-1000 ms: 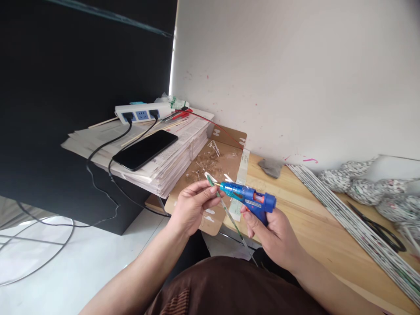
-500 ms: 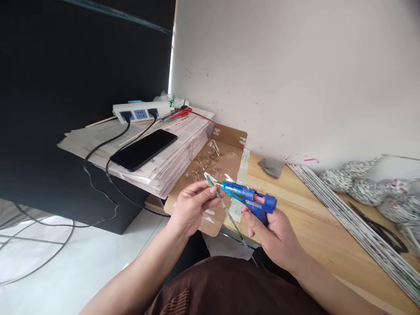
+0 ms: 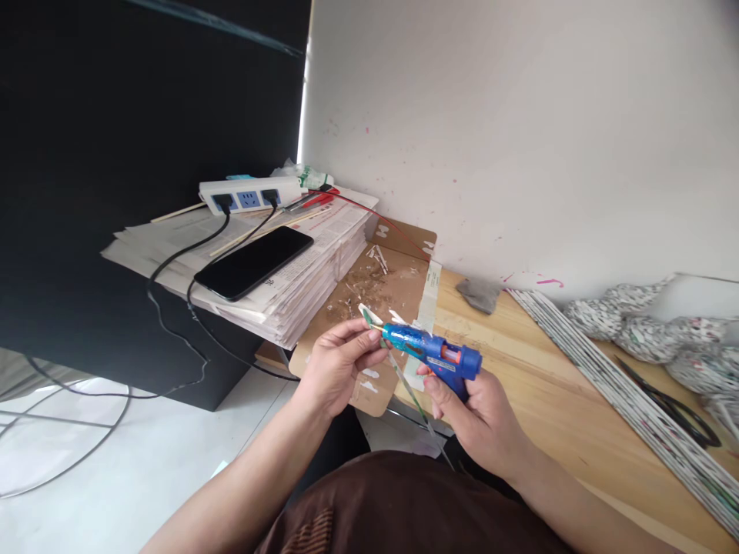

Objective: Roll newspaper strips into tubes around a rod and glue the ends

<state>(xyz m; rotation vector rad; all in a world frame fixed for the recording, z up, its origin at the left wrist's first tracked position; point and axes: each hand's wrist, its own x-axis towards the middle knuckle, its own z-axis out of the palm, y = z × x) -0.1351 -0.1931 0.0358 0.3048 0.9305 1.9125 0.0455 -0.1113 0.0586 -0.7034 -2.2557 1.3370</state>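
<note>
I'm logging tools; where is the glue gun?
In the head view, right of centre: the right hand holds the blue glue gun, its nozzle beside the left hand.

A blue glue gun [image 3: 430,352] is gripped in the right hand [image 3: 482,412], its nozzle [image 3: 377,327] held near the end of a thin strip [image 3: 412,394] pinched in the left hand [image 3: 340,363]. A phone [image 3: 254,263] and a power strip [image 3: 248,198] are borne by stacked newspapers [image 3: 315,288]; patterned rods [image 3: 623,398] are laid on the wooden table [image 3: 508,369].

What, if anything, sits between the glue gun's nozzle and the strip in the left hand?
Nothing visible does: the glue gun in the right hand has its nozzle at the upper end of the strip pinched by the left hand. Whether nozzle and strip touch, I can't tell.
</note>
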